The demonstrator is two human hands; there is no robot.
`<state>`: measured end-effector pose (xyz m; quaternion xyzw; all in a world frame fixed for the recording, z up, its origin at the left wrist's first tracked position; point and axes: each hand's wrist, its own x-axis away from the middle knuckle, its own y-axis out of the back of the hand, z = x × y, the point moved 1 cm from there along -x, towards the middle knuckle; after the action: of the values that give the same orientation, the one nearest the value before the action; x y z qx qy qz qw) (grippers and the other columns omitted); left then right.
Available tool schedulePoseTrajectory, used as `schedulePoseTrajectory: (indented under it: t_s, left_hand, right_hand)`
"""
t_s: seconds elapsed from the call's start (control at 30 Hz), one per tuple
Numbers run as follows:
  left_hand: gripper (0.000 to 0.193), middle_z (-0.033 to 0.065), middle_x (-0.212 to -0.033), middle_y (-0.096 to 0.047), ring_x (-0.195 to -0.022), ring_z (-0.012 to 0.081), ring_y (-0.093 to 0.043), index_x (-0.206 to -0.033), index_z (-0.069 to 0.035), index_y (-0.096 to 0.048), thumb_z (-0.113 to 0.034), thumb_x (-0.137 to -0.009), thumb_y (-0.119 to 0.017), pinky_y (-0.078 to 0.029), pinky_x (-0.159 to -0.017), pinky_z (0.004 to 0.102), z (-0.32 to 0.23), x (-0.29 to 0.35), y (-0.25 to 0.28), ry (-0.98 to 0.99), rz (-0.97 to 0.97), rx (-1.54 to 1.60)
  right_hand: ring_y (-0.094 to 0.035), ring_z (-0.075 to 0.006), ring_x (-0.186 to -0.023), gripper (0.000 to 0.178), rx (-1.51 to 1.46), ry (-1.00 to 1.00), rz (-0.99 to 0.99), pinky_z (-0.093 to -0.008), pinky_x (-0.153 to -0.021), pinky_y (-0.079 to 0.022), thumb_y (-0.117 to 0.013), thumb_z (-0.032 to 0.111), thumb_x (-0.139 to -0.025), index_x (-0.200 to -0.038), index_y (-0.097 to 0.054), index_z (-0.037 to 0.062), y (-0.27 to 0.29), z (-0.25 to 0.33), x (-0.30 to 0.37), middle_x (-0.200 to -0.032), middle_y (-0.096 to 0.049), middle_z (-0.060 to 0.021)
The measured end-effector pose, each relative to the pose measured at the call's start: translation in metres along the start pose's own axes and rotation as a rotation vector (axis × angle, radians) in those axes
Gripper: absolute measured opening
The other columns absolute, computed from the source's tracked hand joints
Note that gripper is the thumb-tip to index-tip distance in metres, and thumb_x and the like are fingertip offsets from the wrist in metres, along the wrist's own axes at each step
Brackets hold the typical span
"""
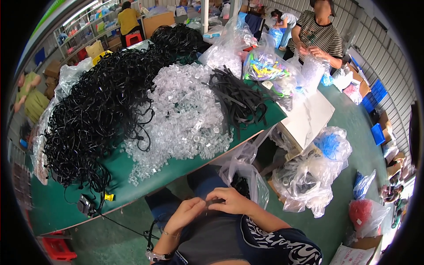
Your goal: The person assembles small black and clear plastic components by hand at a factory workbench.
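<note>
Above my lap, in front of my body, my left hand (189, 213) and my right hand (230, 201) meet with their fingertips pinched together. Whatever sits between the fingers is too small and dark to make out. Beyond my hands, a large pile of small clear plastic pieces (183, 110) spreads over the green table (119, 176). To its left lies a tangled heap of thin black cords (97, 97). A bundle of flat black straps (238, 97) rests to the right of the clear pieces.
A small black device (85, 205) with a cable and a yellow tag (109, 197) lie by the table's near edge. Right of me stand clear plastic bags (304, 181) and a white-topped box (309, 117). Across from it, another person (318, 35) handles a clear bag. A red stool (57, 248) is lower left.
</note>
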<state>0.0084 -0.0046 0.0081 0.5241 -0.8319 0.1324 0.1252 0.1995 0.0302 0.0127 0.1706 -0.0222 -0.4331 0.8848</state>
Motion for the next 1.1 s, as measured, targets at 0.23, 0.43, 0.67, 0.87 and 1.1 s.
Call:
schedulePoseTrajectory:
  t_s: [0.23, 0.43, 0.67, 0.87, 1.1]
  left_hand:
    - [0.028, -0.0047, -0.064, -0.045, -0.058, 0.0034, -0.038, -0.077, -0.004, -0.055, -0.027, -0.092, -0.048, -0.030, -0.050, 0.0189, 0.010, -0.001, 0.003, -0.062, 0.062, 0.058]
    - [0.031, -0.0008, -0.067, -0.049, -0.060, 0.0055, -0.040, -0.077, -0.004, -0.052, -0.030, -0.093, -0.046, -0.033, -0.055, 0.0195, 0.015, 0.000, 0.003, -0.026, 0.065, 0.052]
    - [0.029, -0.0004, -0.066, -0.050, -0.060, 0.0064, -0.042, -0.077, -0.004, -0.053, -0.026, -0.093, -0.046, -0.036, -0.057, 0.0198, 0.013, -0.002, 0.002, -0.045, 0.074, 0.064]
    - [0.028, -0.0030, -0.065, -0.047, -0.058, 0.0044, -0.040, -0.077, -0.005, -0.054, -0.027, -0.093, -0.047, -0.033, -0.052, 0.0191, 0.021, -0.003, 0.003, -0.024, 0.072, 0.078]
    - [0.029, -0.0019, -0.063, -0.048, -0.058, 0.0051, -0.041, -0.076, -0.004, -0.054, -0.027, -0.092, -0.047, -0.034, -0.053, 0.0198, 0.011, -0.002, 0.003, -0.014, 0.074, 0.043]
  right_hand:
    - [-0.057, -0.0155, -0.071, 0.024, 0.001, 0.007, 0.036, -0.0256, -0.061, -0.047, -0.069, 0.012, -0.075, -0.095, -0.060, 0.0020, 0.001, 0.002, 0.000, -0.081, -0.057, -0.0064]
    - [-0.057, -0.0173, -0.076, 0.024, 0.019, -0.019, 0.061, -0.0272, -0.066, -0.047, -0.067, 0.013, -0.077, -0.096, -0.058, 0.0015, 0.000, 0.003, 0.002, -0.084, -0.057, -0.0077]
    - [-0.056, -0.0155, -0.077, 0.024, 0.013, -0.038, 0.047, -0.0262, -0.067, -0.046, -0.067, 0.013, -0.077, -0.096, -0.059, 0.0022, -0.002, -0.003, 0.004, -0.085, -0.056, -0.0065]
    - [-0.056, -0.0154, -0.077, 0.024, -0.009, -0.035, 0.036, -0.0261, -0.066, -0.046, -0.067, 0.014, -0.077, -0.096, -0.059, 0.0022, -0.004, -0.006, 0.005, -0.085, -0.057, -0.0067]
    - [-0.057, -0.0165, -0.074, 0.023, 0.001, 0.015, 0.015, -0.0267, -0.064, -0.046, -0.067, 0.015, -0.077, -0.095, -0.059, 0.0024, -0.001, -0.002, 0.006, -0.083, -0.056, -0.0071]
